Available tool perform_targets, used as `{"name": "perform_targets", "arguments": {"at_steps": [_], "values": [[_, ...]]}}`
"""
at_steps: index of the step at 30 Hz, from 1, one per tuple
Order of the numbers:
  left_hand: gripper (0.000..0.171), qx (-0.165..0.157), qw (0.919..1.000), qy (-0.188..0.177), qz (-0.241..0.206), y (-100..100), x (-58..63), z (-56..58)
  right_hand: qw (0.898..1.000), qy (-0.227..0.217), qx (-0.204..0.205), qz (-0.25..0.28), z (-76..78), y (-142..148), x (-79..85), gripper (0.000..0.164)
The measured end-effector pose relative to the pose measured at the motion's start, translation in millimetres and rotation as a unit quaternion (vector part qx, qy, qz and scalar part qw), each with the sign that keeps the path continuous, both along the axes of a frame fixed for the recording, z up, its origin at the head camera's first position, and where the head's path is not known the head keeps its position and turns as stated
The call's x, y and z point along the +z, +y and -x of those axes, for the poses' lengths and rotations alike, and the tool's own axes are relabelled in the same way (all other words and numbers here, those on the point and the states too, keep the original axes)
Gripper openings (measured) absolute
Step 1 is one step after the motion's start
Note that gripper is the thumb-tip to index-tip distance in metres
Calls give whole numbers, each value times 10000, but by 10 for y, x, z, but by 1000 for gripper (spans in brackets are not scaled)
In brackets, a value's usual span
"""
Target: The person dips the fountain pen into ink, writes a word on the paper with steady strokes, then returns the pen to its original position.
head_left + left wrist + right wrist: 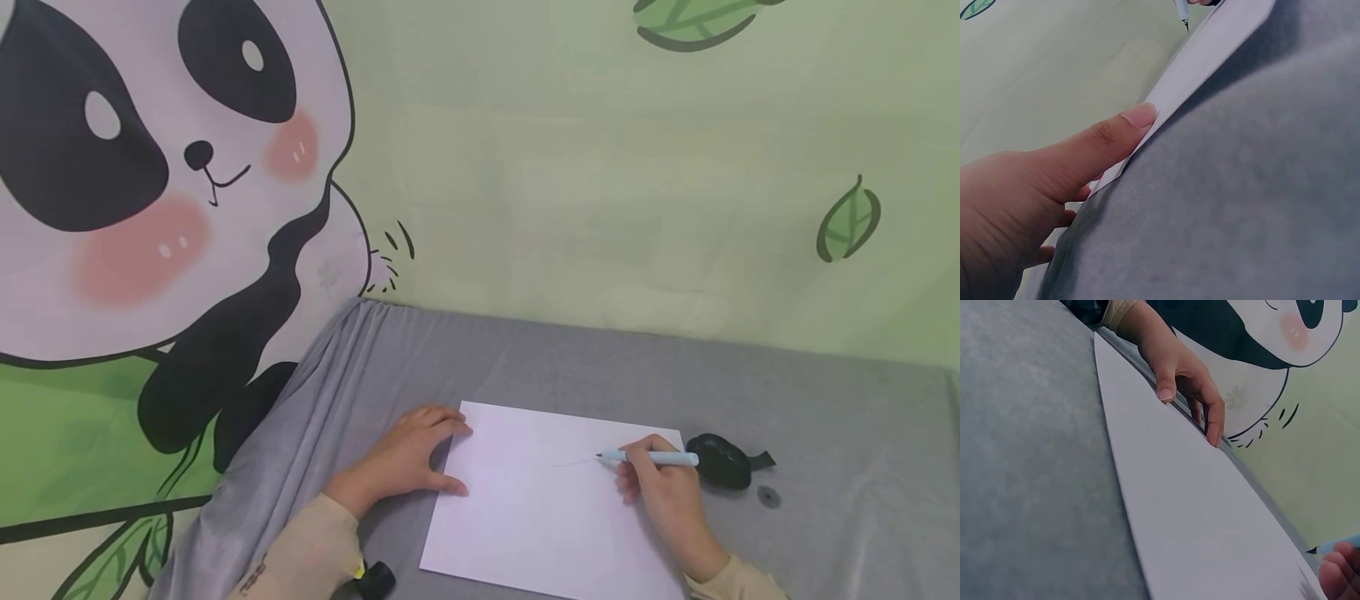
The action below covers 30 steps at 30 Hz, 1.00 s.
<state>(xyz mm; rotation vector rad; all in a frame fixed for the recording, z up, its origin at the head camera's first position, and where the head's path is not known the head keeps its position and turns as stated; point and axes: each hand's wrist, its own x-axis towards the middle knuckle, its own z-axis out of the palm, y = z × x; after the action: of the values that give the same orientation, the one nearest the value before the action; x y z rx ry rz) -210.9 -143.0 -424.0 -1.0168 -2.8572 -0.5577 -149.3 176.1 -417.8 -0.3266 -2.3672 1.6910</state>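
A white sheet of paper (540,517) lies on the grey cloth, with a faint thin line (573,462) on its upper half. My right hand (667,492) grips a light blue pen (667,457) over the sheet's right side, the dark tip close at the line's right end. In the right wrist view only the fingertips (1338,572) and the pen's end show. At the sheet's left edge rests my left hand (405,454), thumb and fingers spread and touching the paper. The left wrist view shows that thumb (1110,134) lying along the paper's edge.
Just right of the paper sits a glossy black rounded object (720,462) with a flat tab, and near it a small grey disc (768,497). Grey cloth (847,433) covers the table up to a wall (562,208) painted with a panda. By the left wrist is a black cylinder (377,580).
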Motion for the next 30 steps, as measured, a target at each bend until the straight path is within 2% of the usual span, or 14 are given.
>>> {"name": "perform_targets", "arguments": {"at_steps": [9,17,26,30], "values": [[73,35,10000,-80,2,-4,-10,-17,9980,423,452,152,-10,-24,-4,14],[74,71,9999,-101,35,-15,-21,-3,9938,581,943,96,15,-44,-56,14],[75,69,9998,-158,64,-14,15,-2,9924,564,1087,126,28,-48,-66,15],[74,62,9998,-174,64,-9,18,-10,9926,479,1118,-65,39,-38,-44,16]]}}
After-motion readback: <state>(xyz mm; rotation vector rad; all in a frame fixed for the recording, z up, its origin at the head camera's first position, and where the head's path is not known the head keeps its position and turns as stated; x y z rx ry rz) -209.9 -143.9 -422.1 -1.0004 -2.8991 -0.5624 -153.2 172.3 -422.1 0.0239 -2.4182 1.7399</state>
